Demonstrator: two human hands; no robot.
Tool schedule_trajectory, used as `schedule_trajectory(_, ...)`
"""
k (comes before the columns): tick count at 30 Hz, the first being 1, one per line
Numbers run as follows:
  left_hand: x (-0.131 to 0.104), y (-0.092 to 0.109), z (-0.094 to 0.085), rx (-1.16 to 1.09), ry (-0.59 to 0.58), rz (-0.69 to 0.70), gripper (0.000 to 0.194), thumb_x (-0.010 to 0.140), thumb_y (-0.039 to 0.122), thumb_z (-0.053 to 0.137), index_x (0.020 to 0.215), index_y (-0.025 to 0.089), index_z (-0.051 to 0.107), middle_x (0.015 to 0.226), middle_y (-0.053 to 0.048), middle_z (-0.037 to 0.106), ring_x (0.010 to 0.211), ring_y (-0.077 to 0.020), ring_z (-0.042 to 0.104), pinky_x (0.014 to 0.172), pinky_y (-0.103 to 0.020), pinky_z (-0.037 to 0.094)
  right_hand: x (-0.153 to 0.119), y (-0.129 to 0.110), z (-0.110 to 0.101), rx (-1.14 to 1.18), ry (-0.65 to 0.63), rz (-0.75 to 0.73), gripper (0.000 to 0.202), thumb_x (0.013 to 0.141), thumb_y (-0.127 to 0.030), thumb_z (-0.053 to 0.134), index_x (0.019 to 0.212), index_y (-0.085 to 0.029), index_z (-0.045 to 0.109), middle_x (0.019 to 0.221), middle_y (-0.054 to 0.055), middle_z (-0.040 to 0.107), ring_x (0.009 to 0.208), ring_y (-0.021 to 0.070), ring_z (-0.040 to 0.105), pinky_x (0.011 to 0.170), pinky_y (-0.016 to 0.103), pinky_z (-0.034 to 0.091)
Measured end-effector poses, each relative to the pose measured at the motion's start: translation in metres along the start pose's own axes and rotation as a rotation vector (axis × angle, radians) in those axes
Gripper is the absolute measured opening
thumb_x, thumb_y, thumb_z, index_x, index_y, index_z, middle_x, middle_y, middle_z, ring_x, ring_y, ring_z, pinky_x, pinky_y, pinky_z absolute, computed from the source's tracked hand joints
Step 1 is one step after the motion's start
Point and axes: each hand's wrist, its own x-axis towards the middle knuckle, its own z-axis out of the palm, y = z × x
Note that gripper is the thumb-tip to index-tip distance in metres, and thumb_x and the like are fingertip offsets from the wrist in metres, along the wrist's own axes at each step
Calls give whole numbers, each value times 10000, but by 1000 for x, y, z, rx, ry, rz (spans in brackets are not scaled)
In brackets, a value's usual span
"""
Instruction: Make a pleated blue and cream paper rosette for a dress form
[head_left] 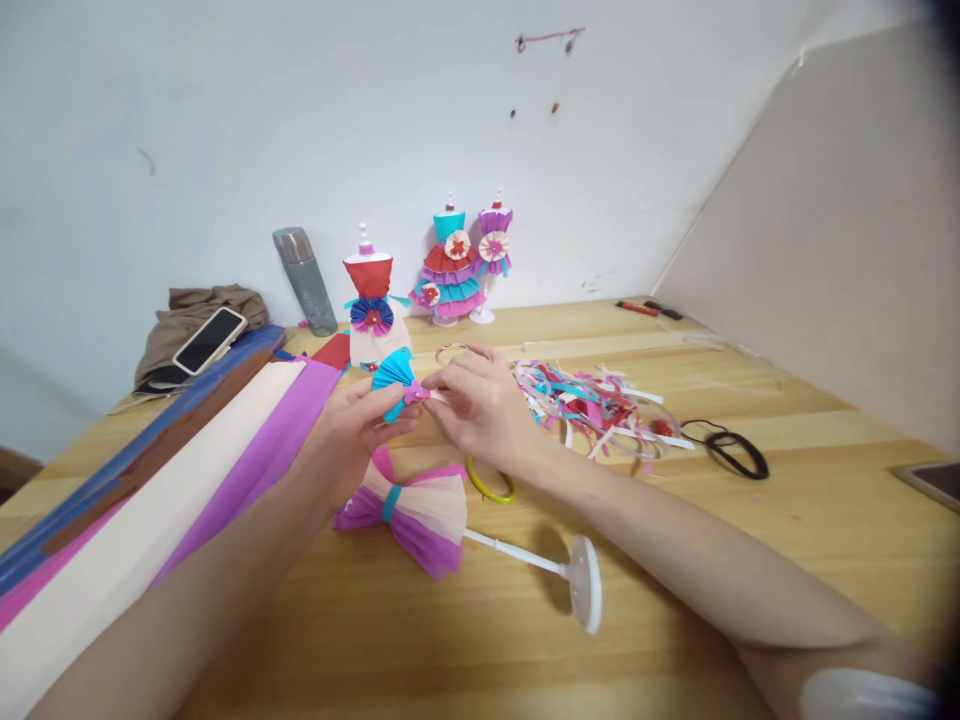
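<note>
Both hands meet above the table, left hand and right hand pinching a paper fan.

left hand: bare, no ring or glove | right hand: bare, no ring | forearms: bare, sleeveless | white sleeve edge: at right upper arm, far from right hand

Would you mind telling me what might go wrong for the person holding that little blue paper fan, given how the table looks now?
1. The blue paper fan is pinched between left hand and right hand; a hard squeeze may flatten its pleats.
2. The right forearm hangs over the lying mannequin stand and may knock it.
3. The scrap pile lies beside the right hand and could scatter.
</note>
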Motion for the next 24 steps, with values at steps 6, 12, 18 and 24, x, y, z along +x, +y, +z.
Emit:
schedule_trajectory(6,3,0,0,-12,-5,-14,177,695,286,767,825,203,682,887,-29,714,943,-207,678,833,-319,557,-1,0,1,-39,-14,-39,74,869,-207,565,853,-213,637,805,40,692,857,216,632,912,413,367)
schedule_trajectory(12,9,-5,-7,-62,-42,-6,215,756,395,722,817,193,681,879,-53,729,833,-220,684,785,-373,573,-1,2,0,-87,-31,-118,100,886,-205,540,861,-210,637,799,32,681,838,207,619,972,445,332)
schedule_trajectory(18,9,-7,-5,-54,10,25,251,661,342,829,777,151,712,771,-32,722,712,-166,663,795,-342,542,-2,2,0,-22,7,-122,94,863,-192,587,949,-192,623,851,49,692,861,216,626,987,457,339)
schedule_trajectory(24,7,-4,-2,-85,53,27,302,577,333,882,746,130,737,722,-38,718,704,-162,656,769,-316,532,-3,1,0,-37,25,-131,178,866,-157,532,1018,-199,614,824,42,694,806,206,620,947,445,374)
